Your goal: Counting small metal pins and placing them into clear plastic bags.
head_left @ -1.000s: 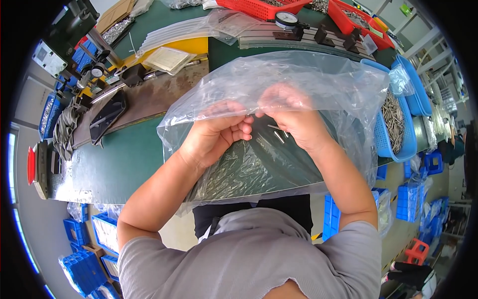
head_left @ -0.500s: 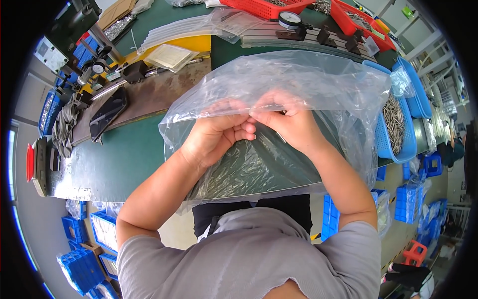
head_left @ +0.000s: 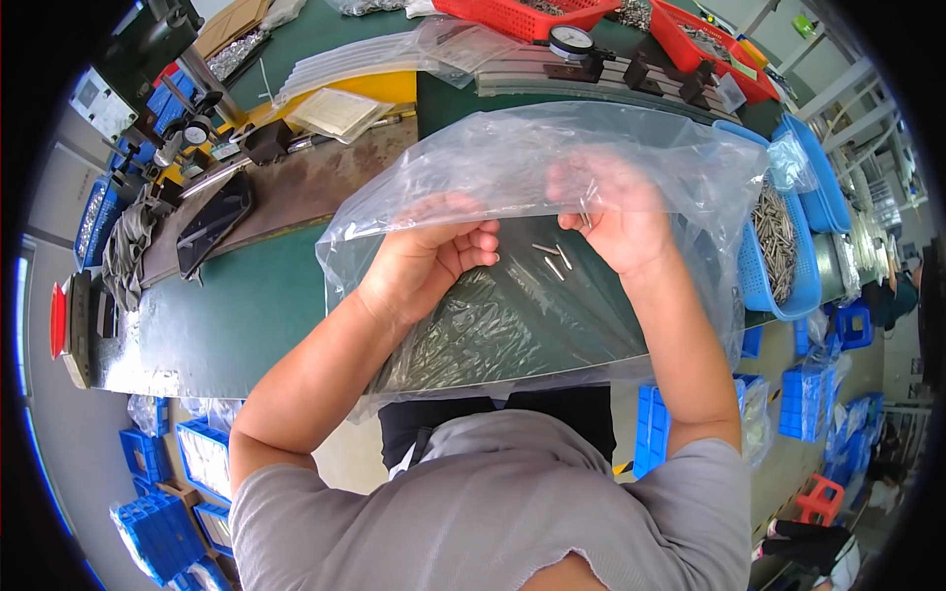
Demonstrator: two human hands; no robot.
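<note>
A large clear plastic bag [head_left: 493, 138] is spread over the green table in front of me, its upper sheet lying over the fingers of both hands. My left hand [head_left: 429, 256] is at the bag's open edge with its fingers curled; what they hold, if anything, I cannot make out. To the right, my right hand [head_left: 626, 212] has small metal pins [head_left: 588, 205] between its fingers, seen partly through the film. Between the hands, several loose metal pins [head_left: 554, 261] lie on the lower sheet of the bag.
A blue basket [head_left: 803, 295] of metal pins stands right of the bag. Behind are red trays [head_left: 532, 22] and a dial gauge [head_left: 572, 41] on a rail. On the left, a dark phone-like slab [head_left: 215, 225] lies by a grey cloth [head_left: 128, 258].
My right hand has moved right and up, away from my left hand, and pins now show in its fingers. Loose pins on the bag have come into sight. The left hand has hardly moved.
</note>
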